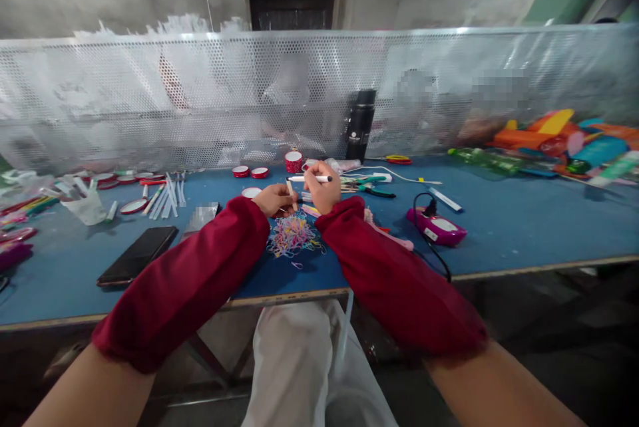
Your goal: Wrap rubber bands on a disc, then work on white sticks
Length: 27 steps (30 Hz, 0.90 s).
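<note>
My left hand (273, 200) is closed around a slim pale stick (290, 191), which looks wooden and stands nearly upright from the fingers. Just beside it, my right hand (324, 187) grips a white marker pen (297, 179) lying almost level, with black at its right end. The pen's left end is close to the top of the stick; whether they touch, I cannot tell. Below both hands, a loose heap of small coloured rubber bands (291, 235) rests on the blue table (509, 214). A red patterned tape roll (293, 161) sits behind the hands.
Left of my arms are a dark phone (137, 255), white tubes (167, 197) and a cup of pens (86, 206). To the right lie green-handled pliers (377, 187) and a purple device (438, 226) with a black cable. A black bottle (360, 126) stands by the perforated metal screen (210, 94).
</note>
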Each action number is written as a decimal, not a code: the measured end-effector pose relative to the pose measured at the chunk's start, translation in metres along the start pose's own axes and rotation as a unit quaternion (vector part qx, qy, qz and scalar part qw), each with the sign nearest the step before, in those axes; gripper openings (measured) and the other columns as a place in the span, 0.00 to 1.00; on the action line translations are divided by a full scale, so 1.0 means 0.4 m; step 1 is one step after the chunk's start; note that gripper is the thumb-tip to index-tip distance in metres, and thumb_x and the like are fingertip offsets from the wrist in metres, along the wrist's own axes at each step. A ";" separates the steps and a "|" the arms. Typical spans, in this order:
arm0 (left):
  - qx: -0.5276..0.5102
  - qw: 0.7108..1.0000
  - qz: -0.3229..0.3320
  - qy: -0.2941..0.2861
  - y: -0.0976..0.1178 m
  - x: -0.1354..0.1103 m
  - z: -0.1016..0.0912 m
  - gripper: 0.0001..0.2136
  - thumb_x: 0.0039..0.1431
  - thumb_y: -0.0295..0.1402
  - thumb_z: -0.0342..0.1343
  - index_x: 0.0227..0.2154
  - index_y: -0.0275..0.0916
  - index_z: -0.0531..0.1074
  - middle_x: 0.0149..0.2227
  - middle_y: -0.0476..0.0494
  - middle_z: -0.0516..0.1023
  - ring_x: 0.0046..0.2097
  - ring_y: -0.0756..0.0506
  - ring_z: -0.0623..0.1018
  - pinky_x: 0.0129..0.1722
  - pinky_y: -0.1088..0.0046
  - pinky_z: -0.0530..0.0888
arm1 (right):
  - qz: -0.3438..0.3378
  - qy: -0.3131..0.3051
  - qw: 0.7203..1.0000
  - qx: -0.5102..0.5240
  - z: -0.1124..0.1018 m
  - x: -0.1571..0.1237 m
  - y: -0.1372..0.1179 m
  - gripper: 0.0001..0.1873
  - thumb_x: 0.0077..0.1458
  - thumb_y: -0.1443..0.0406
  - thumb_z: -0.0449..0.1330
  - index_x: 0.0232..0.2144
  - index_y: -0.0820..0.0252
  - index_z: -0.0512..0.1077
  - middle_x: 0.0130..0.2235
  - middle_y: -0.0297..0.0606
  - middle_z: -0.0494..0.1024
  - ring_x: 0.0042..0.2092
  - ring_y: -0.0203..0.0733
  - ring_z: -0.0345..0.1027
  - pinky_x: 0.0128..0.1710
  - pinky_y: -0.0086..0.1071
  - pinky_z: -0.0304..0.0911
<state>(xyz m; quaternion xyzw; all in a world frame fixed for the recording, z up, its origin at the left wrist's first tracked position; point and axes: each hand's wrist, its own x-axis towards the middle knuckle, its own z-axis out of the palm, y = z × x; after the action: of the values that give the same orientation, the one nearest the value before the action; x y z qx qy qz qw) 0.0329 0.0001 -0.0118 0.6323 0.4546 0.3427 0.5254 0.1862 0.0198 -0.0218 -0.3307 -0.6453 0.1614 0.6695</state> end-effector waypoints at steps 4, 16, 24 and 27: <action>-0.009 1.000 -0.011 0.006 0.014 -0.010 0.009 0.07 0.58 0.28 0.58 0.29 0.36 0.65 0.22 0.51 0.74 0.20 0.55 0.70 0.21 0.80 0.67 | -0.002 -0.001 1.000 0.009 -0.001 -0.001 -0.002 0.07 0.53 0.65 0.56 0.23 0.56 0.65 0.20 0.28 0.67 0.24 0.35 0.60 0.26 0.30 0.56; -0.006 1.000 -0.006 -0.001 0.010 -0.004 0.007 0.05 0.59 0.27 0.57 0.30 0.36 0.65 0.23 0.51 0.75 0.21 0.56 0.71 0.21 0.81 0.64 | -0.002 -0.004 1.000 -0.007 -0.006 0.001 -0.016 0.08 0.54 0.64 0.56 0.23 0.56 0.65 0.19 0.28 0.68 0.22 0.34 0.61 0.24 0.29 0.56; -0.011 1.000 -0.004 0.010 0.011 -0.006 0.010 0.08 0.55 0.30 0.61 0.29 0.36 0.65 0.22 0.51 0.75 0.21 0.55 0.72 0.21 0.81 0.63 | -0.007 -0.008 1.000 0.001 -0.010 0.002 -0.025 0.08 0.53 0.64 0.56 0.23 0.56 0.65 0.19 0.29 0.69 0.22 0.35 0.62 0.25 0.29 0.57; -0.010 1.000 -0.003 0.010 0.011 -0.007 0.009 0.08 0.56 0.29 0.60 0.28 0.36 0.65 0.22 0.50 0.74 0.21 0.55 0.71 0.21 0.81 0.63 | 0.000 -0.010 1.000 0.001 -0.010 0.002 -0.030 0.08 0.52 0.64 0.56 0.22 0.56 0.65 0.20 0.29 0.69 0.22 0.35 0.62 0.24 0.29 0.57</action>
<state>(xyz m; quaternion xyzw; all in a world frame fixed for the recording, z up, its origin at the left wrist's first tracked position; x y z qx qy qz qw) 0.0362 -0.0038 -0.0082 0.6220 0.4582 0.3526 0.5280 0.1875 0.0104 -0.0131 -0.3290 -0.6516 0.1652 0.6633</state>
